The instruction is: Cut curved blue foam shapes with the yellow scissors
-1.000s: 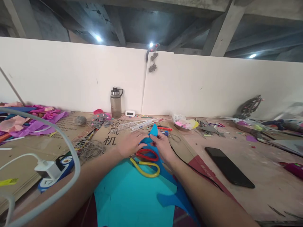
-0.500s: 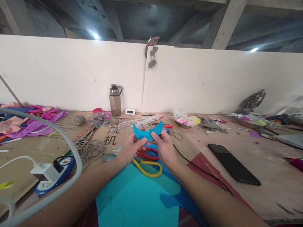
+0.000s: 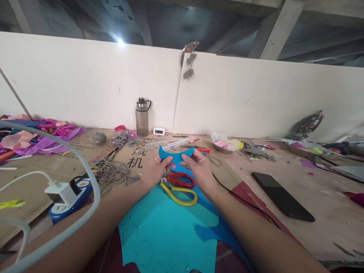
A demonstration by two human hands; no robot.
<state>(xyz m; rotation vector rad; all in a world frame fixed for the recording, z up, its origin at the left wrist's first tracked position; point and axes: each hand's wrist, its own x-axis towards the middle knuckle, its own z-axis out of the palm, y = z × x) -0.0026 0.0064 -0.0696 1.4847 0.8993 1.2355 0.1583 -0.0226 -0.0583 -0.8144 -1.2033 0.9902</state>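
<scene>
Both hands hold a blue crescent-shaped cutout [image 3: 176,156] just above the table, its horns pointing up. My left hand [image 3: 155,171] pinches its left end and my right hand [image 3: 200,168] pinches its right end. Right beneath the hands lie scissors with a red and a yellow handle [image 3: 179,187], resting on a large turquoise sheet [image 3: 167,235]. A darker blue sheet [image 3: 218,235] with cut-out edges sticks out from under its right side.
A black phone [image 3: 283,196] lies at the right. A power strip with a white charger [image 3: 66,195] and cables sits at the left. Farther back are a water bottle [image 3: 141,117], a small clock [image 3: 159,131], tangled cord [image 3: 109,172], pink and purple scraps [image 3: 42,136] and a dish of bits [image 3: 226,145].
A second ago the hands pressed the blue piece down near the scissors. They lifted it, showing a crescent, and now hold it slightly lower and closer to the table.
</scene>
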